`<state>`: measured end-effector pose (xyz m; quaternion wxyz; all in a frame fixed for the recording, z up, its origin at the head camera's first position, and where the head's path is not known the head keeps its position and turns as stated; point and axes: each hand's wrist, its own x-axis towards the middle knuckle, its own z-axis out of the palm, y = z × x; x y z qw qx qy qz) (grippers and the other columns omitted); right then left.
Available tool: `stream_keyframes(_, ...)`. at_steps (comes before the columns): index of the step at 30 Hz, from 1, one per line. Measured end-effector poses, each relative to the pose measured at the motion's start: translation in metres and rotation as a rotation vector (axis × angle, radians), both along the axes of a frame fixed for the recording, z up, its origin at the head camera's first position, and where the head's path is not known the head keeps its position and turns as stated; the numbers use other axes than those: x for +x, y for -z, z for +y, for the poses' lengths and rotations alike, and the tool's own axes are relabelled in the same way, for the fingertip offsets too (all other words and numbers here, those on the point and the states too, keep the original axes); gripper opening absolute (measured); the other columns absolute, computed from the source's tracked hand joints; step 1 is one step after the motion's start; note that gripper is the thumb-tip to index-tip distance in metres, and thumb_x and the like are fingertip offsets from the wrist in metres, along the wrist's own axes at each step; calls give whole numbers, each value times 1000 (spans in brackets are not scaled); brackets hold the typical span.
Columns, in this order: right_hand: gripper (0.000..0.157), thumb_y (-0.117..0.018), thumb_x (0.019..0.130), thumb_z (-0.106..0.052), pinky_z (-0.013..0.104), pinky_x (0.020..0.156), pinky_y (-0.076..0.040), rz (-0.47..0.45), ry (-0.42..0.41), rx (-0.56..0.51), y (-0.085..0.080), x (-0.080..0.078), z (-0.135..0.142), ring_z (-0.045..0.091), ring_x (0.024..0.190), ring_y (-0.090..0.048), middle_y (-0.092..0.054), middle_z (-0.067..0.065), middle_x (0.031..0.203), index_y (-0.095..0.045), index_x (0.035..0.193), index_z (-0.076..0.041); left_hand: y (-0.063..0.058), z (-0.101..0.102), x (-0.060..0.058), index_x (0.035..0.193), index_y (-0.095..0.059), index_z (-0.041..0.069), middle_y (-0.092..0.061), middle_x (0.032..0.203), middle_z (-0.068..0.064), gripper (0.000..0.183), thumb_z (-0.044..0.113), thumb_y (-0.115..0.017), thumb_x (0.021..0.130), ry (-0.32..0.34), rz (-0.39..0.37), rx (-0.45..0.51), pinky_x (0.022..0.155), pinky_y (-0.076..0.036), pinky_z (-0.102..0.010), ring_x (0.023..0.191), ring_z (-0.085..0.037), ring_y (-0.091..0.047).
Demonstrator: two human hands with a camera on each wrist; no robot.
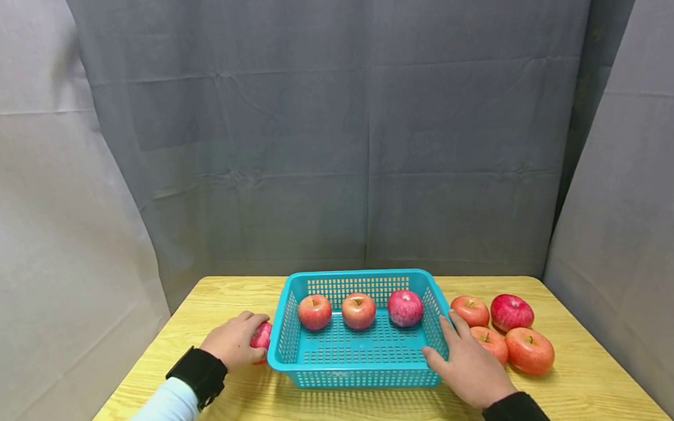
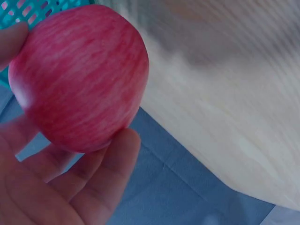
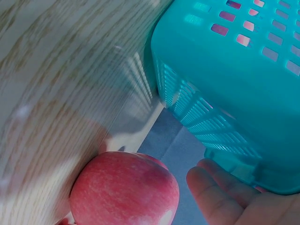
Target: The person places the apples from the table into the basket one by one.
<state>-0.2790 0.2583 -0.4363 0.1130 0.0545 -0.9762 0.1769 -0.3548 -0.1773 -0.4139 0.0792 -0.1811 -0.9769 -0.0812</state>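
Note:
To the left of a turquoise perforated plastic basket (image 1: 355, 365), my left hand (image 1: 238, 340) grips a red streaked apple (image 2: 82, 77). The thumb lies on one side of the apple and the fingers on the other, close to the basket's wall. My right hand (image 1: 470, 365) holds the basket's right rim near the front corner, thumb over the inner side and straight fingers along the rim. Inside the basket, a row at the back holds a red-orange apple (image 1: 315, 312), another apple (image 1: 358, 311) and a darker red apple (image 1: 405, 308). The right thumb is hidden in the right wrist view.
Several more apples (image 1: 529, 351) cluster on the wooden table (image 1: 346, 417) just right of the basket, beside my right hand. One apple (image 3: 124, 187) sits near the right fingers. Grey cloth (image 1: 334, 141) hangs behind the table and at both sides.

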Motion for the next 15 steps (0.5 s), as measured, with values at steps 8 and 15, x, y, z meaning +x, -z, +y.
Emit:
stream_keyframes(8, 98, -32, 86, -76, 61, 84, -47, -16, -3, 0, -1, 0, -1, 43, 119, -43, -20, 24, 150, -32, 143, 4, -33, -6, -1, 126, -56, 14, -59, 105, -5, 68, 37, -82, 66, -21, 32, -6, 68, -55, -45, 85, -24, -54)
stream_keyframes(15, 99, -32, 86, -76, 60, 83, -48, -19, -8, -5, -1, -1, 0, 42, 119, -43, -19, 24, 150, -31, 144, 4, -61, -4, -4, 128, -54, 13, -59, 109, -8, 68, 37, -79, 69, -9, 60, -14, 69, -55, -46, 88, -26, -55)
